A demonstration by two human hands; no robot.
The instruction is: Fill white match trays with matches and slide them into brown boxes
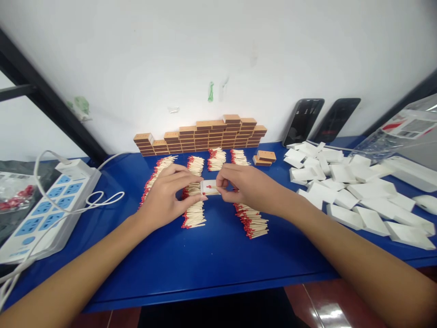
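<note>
My left hand [167, 198] pinches a small white matchbox tray [209, 187] at its left end, above the blue table [211, 259]. My right hand [251, 187] meets it from the right, fingertips closed on the tray's other end and on red-tipped matches lying in it. Rows of loose red-tipped matches [194, 214] lie on the table under and around both hands, with more [251, 221] below my right wrist.
A wall of stacked brown matchboxes [205, 135] stands at the back against the white wall. Several empty white trays [355, 191] are heaped at the right. A white power strip [51, 205] with cable lies at the left. Two dark phones [302, 120] lean at the back right.
</note>
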